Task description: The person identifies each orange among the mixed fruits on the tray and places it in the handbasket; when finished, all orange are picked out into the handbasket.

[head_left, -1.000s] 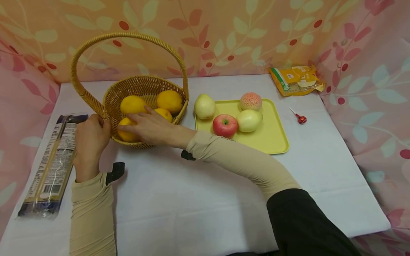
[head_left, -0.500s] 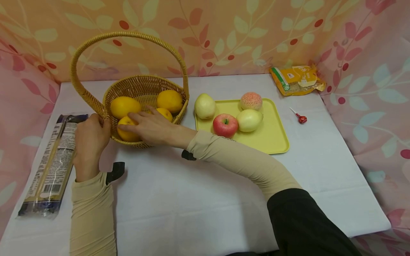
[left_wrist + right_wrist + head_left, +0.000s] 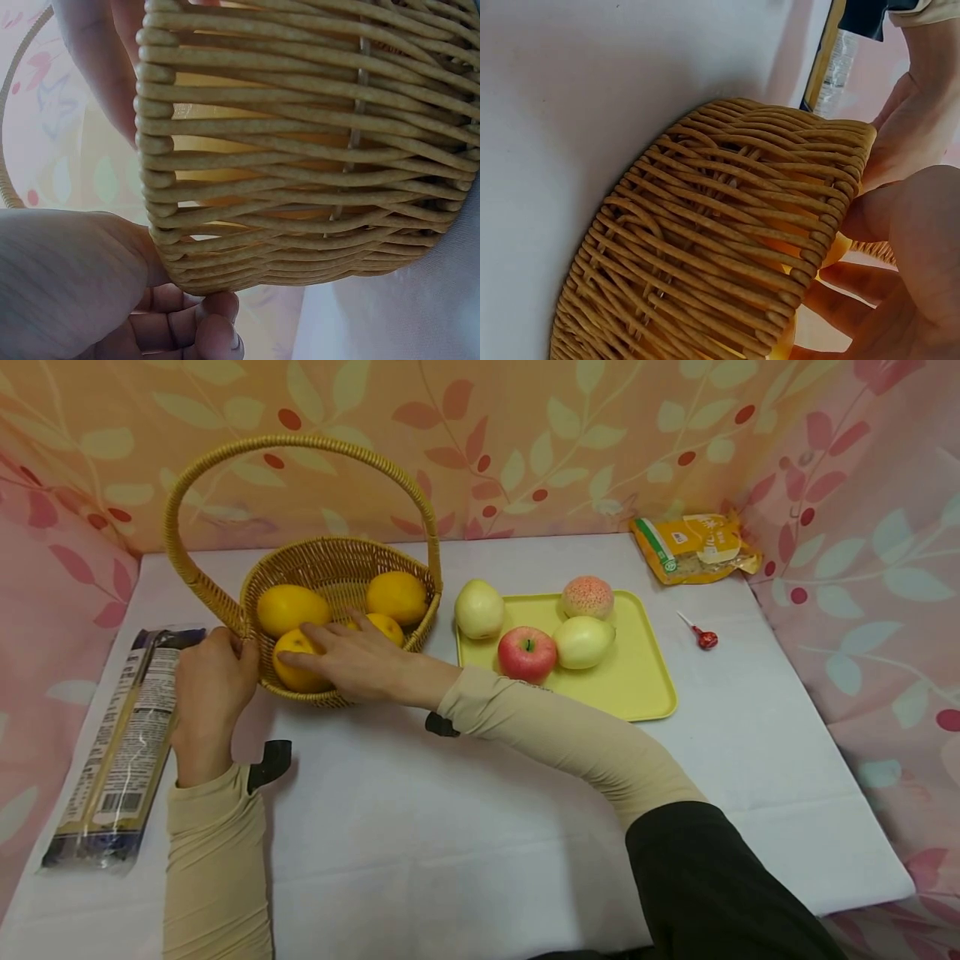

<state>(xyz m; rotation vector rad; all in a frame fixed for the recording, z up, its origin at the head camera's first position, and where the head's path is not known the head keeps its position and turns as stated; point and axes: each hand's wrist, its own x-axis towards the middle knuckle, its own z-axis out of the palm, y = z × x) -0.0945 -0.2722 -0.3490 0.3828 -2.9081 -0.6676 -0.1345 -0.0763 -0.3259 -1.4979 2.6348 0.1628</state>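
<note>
Yellow lemon-like fruit lies in the wicker basket (image 3: pixel 341 547). My left hand (image 3: pixel 216 681) grips the basket's left rim, near the foot of its tall handle (image 3: pixel 300 442); the left wrist view shows the thumb and curled fingers at the rim. Reaching over the front rim, my right hand (image 3: pixel 356 656) has its fingers spread and fairly straight. Its thumb and forefinger touch the front-left yellow fruit (image 3: pixel 291 672). Another yellow fruit (image 3: pixel 292 610) sits behind that one. To the right are a third fruit (image 3: pixel 397 597) and one (image 3: pixel 386 627) partly hidden by the right hand.
Right of the basket, a yellow tray (image 3: pixel 637 693) bears a red apple (image 3: pixel 527 654), pale green pears (image 3: pixel 583 643) and a speckled pink fruit (image 3: pixel 588 598). A lollipop (image 3: pixel 705 638) and an orange food packet (image 3: pixel 697 550) lie farther right. A long clear packet (image 3: pixel 123 752) lies at the left.
Since a second ago, the back-left yellow fruit has shifted left against the basket's side. My right hand has barely moved, and the left hand keeps its grip on the rim.
</note>
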